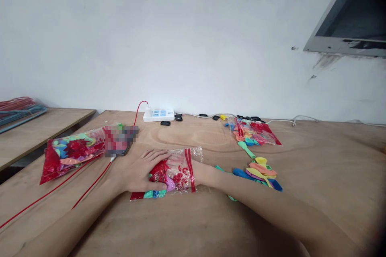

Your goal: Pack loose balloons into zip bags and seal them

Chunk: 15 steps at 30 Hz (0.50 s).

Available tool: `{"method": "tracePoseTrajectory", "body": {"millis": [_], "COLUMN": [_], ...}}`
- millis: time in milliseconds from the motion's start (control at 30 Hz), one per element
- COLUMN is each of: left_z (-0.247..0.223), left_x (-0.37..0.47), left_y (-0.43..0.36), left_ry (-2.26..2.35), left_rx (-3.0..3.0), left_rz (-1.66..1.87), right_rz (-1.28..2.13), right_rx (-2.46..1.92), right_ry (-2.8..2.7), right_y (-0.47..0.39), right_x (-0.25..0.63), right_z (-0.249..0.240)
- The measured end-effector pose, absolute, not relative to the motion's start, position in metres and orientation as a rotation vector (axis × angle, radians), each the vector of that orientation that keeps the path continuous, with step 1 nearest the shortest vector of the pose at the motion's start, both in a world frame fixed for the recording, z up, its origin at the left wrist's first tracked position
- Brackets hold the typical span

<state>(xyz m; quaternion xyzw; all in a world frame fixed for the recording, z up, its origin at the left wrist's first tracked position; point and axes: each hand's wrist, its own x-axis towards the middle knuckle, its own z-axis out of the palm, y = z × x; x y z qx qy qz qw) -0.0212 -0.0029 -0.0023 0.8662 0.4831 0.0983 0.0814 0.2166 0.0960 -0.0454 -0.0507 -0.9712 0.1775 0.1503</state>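
A clear plastic bag with red print [183, 174], with colourful balloons inside, lies on the wooden table in front of me. My left hand [141, 170] rests on its left part, fingers stretched out and apart, thumb over the lower side. From the right, my right hand [197, 172] reaches into the bag's open end; the printed plastic hides its fingers. Loose balloons [261, 172] in yellow, orange, blue and green lie right of the bag, some of them behind my right forearm. A green balloon [246, 149] is farther back.
Another balloon bag [72, 150] and a partly blurred phone [125, 149] with a red cable lie left. A third bag [259, 131] is at the back right. Against the wall sit a white power strip [159, 115] and small black items [178, 117]. A second table [60, 118] stands left.
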Motion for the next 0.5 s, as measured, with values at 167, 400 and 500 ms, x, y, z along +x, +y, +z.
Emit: {"method": "tracePoseTrajectory", "body": {"millis": [167,400,500], "left_z": [-0.003,0.001,0.001], "left_x": [-0.021,-0.019,-0.019], "left_y": [-0.003,-0.003,-0.003], "left_ry": [1.446,1.459,1.465], "left_rx": [2.598,2.586,2.575], "left_rz": [0.283,0.233,0.251], "right_rz": [0.401,0.442,0.471], "right_rx": [-0.006,-0.479,-0.683], "right_ry": [-2.849,-2.784,-2.721], "right_y": [0.087,0.077,0.083], "right_x": [0.258,0.326,0.358], "right_z": [-0.023,0.007,0.010]}}
